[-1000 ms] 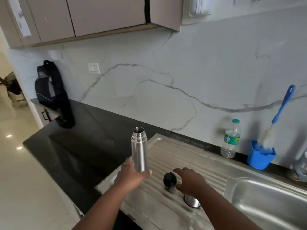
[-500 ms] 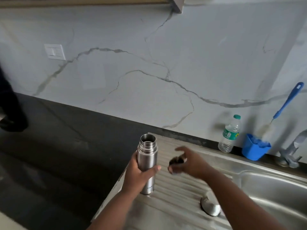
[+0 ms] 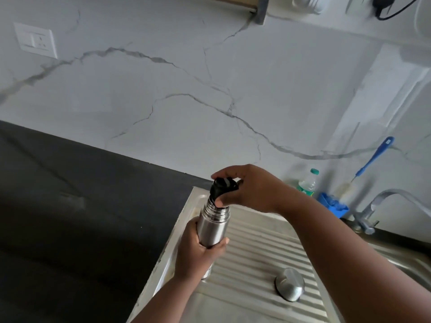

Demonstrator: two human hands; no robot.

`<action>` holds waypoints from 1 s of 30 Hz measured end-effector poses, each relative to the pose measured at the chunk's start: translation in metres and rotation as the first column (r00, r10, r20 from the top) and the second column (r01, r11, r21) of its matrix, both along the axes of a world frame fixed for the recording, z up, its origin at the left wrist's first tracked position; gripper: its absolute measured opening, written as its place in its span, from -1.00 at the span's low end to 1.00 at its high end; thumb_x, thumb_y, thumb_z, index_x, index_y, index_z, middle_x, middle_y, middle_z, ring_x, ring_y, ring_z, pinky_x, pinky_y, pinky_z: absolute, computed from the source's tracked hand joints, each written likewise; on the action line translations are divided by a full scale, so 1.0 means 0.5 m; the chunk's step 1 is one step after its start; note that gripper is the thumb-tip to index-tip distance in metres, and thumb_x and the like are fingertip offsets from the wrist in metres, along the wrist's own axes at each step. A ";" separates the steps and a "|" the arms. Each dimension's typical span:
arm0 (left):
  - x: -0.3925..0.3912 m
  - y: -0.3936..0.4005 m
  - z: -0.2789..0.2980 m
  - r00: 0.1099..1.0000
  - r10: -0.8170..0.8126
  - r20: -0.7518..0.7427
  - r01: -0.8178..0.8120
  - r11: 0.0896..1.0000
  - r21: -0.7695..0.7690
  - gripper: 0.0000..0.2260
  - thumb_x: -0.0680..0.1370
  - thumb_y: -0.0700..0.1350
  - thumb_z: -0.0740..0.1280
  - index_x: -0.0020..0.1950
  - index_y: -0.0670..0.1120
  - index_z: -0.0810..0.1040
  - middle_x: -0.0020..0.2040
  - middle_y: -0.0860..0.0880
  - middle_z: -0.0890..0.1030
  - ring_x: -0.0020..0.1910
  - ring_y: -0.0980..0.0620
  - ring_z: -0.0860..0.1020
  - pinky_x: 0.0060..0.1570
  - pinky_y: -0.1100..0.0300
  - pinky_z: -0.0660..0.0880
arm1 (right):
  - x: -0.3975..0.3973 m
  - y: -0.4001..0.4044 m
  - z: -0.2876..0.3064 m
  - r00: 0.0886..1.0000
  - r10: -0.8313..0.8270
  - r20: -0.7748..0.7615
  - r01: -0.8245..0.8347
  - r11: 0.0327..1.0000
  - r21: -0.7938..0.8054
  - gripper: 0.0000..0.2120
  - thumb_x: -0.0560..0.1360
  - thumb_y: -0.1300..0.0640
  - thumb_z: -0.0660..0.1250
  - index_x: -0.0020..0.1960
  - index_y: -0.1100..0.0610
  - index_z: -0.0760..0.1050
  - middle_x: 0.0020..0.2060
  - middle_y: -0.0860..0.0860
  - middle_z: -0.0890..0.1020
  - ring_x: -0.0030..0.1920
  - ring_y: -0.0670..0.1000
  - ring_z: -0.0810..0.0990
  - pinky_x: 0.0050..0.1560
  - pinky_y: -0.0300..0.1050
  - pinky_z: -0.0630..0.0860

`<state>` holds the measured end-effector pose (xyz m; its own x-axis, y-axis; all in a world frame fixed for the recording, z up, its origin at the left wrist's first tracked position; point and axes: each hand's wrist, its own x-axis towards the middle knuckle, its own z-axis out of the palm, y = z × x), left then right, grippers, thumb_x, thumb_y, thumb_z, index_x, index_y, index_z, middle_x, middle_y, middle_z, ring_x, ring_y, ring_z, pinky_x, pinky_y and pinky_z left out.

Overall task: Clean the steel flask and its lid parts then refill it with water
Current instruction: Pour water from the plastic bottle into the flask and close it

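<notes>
The right hand [image 3: 247, 190] has its grip curled around the black stopper [image 3: 222, 188], fingers over the top and thumb below, and holds it tilted at the mouth of the steel flask [image 3: 213, 223], partly entered but not seated square. The left hand [image 3: 196, 255] wraps the flask's lower body, fingers closed around it, and keeps it upright just above the ribbed steel drainboard [image 3: 258, 250]; whether its base touches the ribs is hidden behind the hand. Near the front of that drainboard, well apart from the flask, the steel outer cap [image 3: 290, 287] lies by itself. Farther right, against the marble wall, stand a plastic water bottle [image 3: 309, 183], a blue holder [image 3: 332, 205] with a blue-handled bottle brush [image 3: 370, 164] leaning out of it, and the tap [image 3: 382, 201] over the sink; to the left runs the dark table [image 3: 70, 206]. Judging by the stopper going on, cleaning and refilling look finished, though no water is visible and the flask's contents cannot be seen. What seems left is to straighten and screw the stopper home, then fit the outer cap over it.
</notes>
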<state>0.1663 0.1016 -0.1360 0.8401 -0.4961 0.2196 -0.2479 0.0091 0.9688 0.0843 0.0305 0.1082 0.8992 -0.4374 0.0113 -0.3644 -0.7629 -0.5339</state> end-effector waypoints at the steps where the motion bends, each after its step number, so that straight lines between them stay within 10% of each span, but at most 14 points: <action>1: 0.000 0.001 0.000 1.000 0.002 0.008 -0.002 1.000 -0.003 -0.41 0.17 0.19 0.58 0.12 0.25 0.42 -0.05 0.13 0.64 -0.11 0.14 0.64 -0.12 -0.03 0.61 | 0.005 0.000 -0.002 1.000 -0.010 -0.015 0.009 1.000 -0.021 -0.55 0.32 0.04 0.55 0.18 -0.16 0.56 0.01 -0.19 0.61 -0.01 -0.15 0.58 0.09 -0.21 0.49; 17: 0.001 0.002 0.002 1.000 0.000 0.019 0.001 0.999 -0.051 -0.45 0.17 0.18 0.56 0.06 0.20 0.42 -0.10 0.07 0.62 -0.14 0.05 0.63 -0.15 -0.05 0.60 | 0.024 0.010 -0.053 0.996 -0.058 -0.067 0.050 0.992 -0.116 -0.51 0.27 -0.01 0.57 0.15 -0.06 0.51 -0.04 -0.09 0.55 -0.04 -0.04 0.55 -0.11 -0.20 0.49; 26: -0.002 -0.004 0.001 1.000 -0.009 0.000 0.009 0.998 -0.064 -0.43 0.20 0.16 0.57 0.13 0.21 0.43 -0.01 0.09 0.61 -0.04 0.07 0.63 -0.05 -0.05 0.60 | 0.021 0.007 -0.077 0.991 -0.073 -0.115 0.039 0.961 -0.274 -0.29 0.24 -0.36 0.46 0.30 -0.18 0.35 0.07 -0.10 0.44 0.08 -0.03 0.49 0.07 -0.08 0.47; 30: -0.004 -0.003 0.002 1.000 0.002 -0.031 -0.003 0.999 -0.049 -0.47 0.19 0.15 0.57 0.07 0.21 0.43 -0.09 0.09 0.60 -0.12 0.06 0.63 -0.11 -0.08 0.61 | 0.010 -0.001 -0.076 0.991 0.095 -0.094 -0.097 0.995 -0.016 -0.32 0.43 0.03 0.46 0.47 -0.15 0.26 0.32 -0.09 0.31 0.30 -0.05 0.39 0.24 -0.25 0.32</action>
<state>0.1641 0.1003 -0.1349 0.8479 -0.4832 0.2179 -0.2181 0.0565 0.9743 0.0893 0.0300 0.0702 0.9345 -0.3496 -0.0665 -0.3365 -0.8072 -0.4850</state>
